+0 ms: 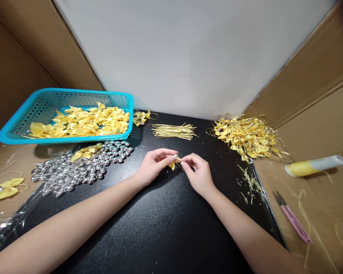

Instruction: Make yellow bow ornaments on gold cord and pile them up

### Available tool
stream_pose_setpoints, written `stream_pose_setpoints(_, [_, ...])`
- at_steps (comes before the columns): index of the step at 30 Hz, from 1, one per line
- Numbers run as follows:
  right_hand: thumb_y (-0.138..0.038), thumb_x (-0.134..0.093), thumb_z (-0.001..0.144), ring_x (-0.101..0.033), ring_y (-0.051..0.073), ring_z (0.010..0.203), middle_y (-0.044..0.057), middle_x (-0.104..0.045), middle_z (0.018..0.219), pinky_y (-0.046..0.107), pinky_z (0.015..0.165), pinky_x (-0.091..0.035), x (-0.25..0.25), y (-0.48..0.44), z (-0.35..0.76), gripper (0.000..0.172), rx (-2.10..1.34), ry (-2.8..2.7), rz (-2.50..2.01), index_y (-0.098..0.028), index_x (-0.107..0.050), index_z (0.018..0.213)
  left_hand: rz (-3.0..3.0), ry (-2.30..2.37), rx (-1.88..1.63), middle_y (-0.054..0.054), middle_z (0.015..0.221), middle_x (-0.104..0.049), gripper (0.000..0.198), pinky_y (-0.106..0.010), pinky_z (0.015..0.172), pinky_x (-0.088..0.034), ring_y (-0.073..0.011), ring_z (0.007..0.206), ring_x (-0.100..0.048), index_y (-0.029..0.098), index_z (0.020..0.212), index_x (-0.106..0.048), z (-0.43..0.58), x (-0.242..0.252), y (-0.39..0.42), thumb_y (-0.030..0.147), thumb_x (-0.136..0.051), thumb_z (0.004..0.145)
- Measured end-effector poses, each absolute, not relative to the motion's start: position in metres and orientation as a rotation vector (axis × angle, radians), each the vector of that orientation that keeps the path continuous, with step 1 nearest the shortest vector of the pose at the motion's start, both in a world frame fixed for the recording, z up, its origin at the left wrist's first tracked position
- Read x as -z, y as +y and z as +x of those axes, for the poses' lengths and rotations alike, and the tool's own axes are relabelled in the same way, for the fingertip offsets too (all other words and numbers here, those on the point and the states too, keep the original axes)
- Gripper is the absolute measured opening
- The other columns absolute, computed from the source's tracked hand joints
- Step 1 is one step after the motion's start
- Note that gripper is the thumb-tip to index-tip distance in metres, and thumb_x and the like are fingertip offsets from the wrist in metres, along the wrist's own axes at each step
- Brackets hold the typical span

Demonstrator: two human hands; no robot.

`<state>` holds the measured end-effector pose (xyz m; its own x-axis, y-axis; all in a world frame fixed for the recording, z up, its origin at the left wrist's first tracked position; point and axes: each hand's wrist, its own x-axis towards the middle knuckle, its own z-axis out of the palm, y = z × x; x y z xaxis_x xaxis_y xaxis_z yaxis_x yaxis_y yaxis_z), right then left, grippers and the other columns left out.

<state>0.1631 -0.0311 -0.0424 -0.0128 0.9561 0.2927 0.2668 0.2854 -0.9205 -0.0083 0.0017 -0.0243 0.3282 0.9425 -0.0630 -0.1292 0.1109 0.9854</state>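
Over the middle of the black work surface, my left hand (154,164) pinches a small yellow ribbon bow (172,165) with a silver bell on it. The fingers of my right hand (198,171) are closed at the bow's right side, where a thin cord shows; the fingertips hide the exact grip. Beyond my hands lies a bundle of gold cords (174,131). Silver bells (71,171) are spread left of my left hand, with a few yellow bows (86,152) on top of them.
A turquoise basket (65,140) of yellow bows stands back left. At the back right is a heap of bows with cords (247,137). Thread scraps (250,182), pink thread snips (294,220) and a spool of yellow thread (303,167) lie to the right. A white panel (188,57) rises behind.
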Motion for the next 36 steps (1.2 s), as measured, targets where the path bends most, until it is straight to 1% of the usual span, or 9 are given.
stream_pose_setpoints(3, [-0.018, -0.057, 0.085, -0.059, 0.015, 0.068, 0.002, -0.062, 0.075, 0.028, 0.063, -0.048, 0.042, -0.031, 0.163, 0.009, -0.831, -1.507, -1.181, -0.019, -0.065, 0.080, 1.219, 0.888, -0.953, -0.004, 0.082, -0.077, 0.025, -0.025, 0.072, -0.053, -0.0142, 0.076, -0.070, 0.016, 0.091, -0.072, -0.007, 0.024, 0.001, 0.033, -0.077, 0.074])
stream_pose_setpoints(8, [-0.020, -0.058, 0.085, -0.060, 0.015, 0.069, 0.002, -0.062, 0.076, 0.029, 0.064, -0.050, 0.043, -0.031, 0.163, 0.008, -0.853, -1.493, -1.173, -0.020, -0.065, 0.081, 1.356, 0.904, -0.928, -0.003, 0.080, -0.073, 0.022, -0.022, 0.062, -0.049, -0.0106, 0.065, -0.062, 0.015, 0.093, -0.072, -0.004, 0.028, -0.001, 0.031, -0.073, 0.078])
stream_pose_setpoints(11, [-0.020, -0.059, 0.085, -0.060, 0.016, 0.070, 0.002, -0.063, 0.076, 0.029, 0.066, -0.050, 0.045, -0.031, 0.163, 0.007, -0.868, -1.483, -1.172, -0.020, -0.065, 0.081, 1.451, 0.944, -0.972, -0.003, 0.079, -0.069, 0.022, -0.023, 0.061, -0.048, -0.0108, 0.065, -0.059, 0.015, 0.095, -0.072, -0.005, 0.032, -0.001, 0.031, -0.072, 0.080])
stream_pose_setpoints(15, [-0.019, -0.059, 0.085, -0.059, 0.016, 0.071, 0.002, -0.063, 0.076, 0.029, 0.066, -0.049, 0.045, -0.030, 0.163, 0.008, -0.876, -1.494, -1.161, -0.020, -0.064, 0.079, 1.536, 0.937, -0.999, -0.005, 0.085, -0.066, 0.021, -0.026, 0.062, -0.049, -0.0123, 0.067, -0.060, 0.016, 0.096, -0.074, -0.007, 0.035, 0.000, 0.030, -0.071, 0.080])
stream_pose_setpoints(20, [-0.020, -0.058, 0.085, -0.059, 0.016, 0.072, 0.002, -0.063, 0.077, 0.029, 0.067, -0.049, 0.046, -0.029, 0.163, 0.008, -0.913, -1.481, -1.151, -0.021, -0.063, 0.079, 1.535, 0.984, -1.010, -0.007, 0.085, -0.070, 0.020, -0.026, 0.058, -0.049, -0.0127, 0.062, -0.061, 0.016, 0.093, -0.077, -0.008, 0.034, -0.001, 0.029, -0.074, 0.078])
stream_pose_setpoints(24, [-0.021, -0.059, 0.085, -0.060, 0.016, 0.074, 0.002, -0.063, 0.078, 0.030, 0.068, -0.049, 0.048, -0.028, 0.163, 0.006, -0.951, -1.452, -1.152, -0.021, -0.062, 0.080, 1.600, 0.997, -1.049, -0.007, 0.080, -0.074, 0.017, -0.023, 0.052, -0.045, -0.0118, 0.058, -0.060, 0.017, 0.089, -0.079, -0.008, 0.031, -0.001, 0.025, -0.076, 0.075])
stream_pose_setpoints(27, [-0.024, -0.060, 0.084, -0.061, 0.016, 0.073, 0.002, -0.065, 0.080, 0.029, 0.069, -0.050, 0.049, -0.028, 0.163, 0.003, -1.014, -1.404, -1.142, -0.021, -0.061, 0.084, 1.644, 0.957, -1.093, -0.007, 0.079, -0.076, 0.013, -0.023, 0.055, -0.048, -0.0129, 0.062, -0.063, 0.018, 0.086, -0.080, -0.008, 0.029, 0.000, 0.022, -0.075, 0.075])
stream_pose_setpoints(31, [-0.026, -0.063, 0.082, -0.063, 0.015, 0.075, 0.002, -0.068, 0.084, 0.028, 0.069, -0.051, 0.047, -0.029, 0.162, 0.012, -1.071, -1.384, -1.108, -0.021, -0.061, 0.094, 1.650, 0.931, -1.121, -0.006, 0.074, -0.076, 0.009, -0.023, 0.059, -0.051, -0.0142, 0.064, -0.067, 0.019, 0.081, -0.080, -0.008, 0.027, 0.000, 0.019, -0.074, 0.075])
stream_pose_setpoints(36, [-0.025, -0.064, 0.082, -0.063, 0.015, 0.075, 0.003, -0.069, 0.083, 0.028, 0.070, -0.051, 0.044, -0.029, 0.162, 0.011, -1.071, -1.382, -1.106, -0.021, -0.064, 0.092, 1.529, 1.002, -1.050, -0.006, 0.070, -0.076, 0.008, -0.025, 0.058, -0.052, -0.0149, 0.059, -0.066, 0.017, 0.075, -0.078, -0.007, 0.025, -0.002, 0.024, -0.076, 0.073])
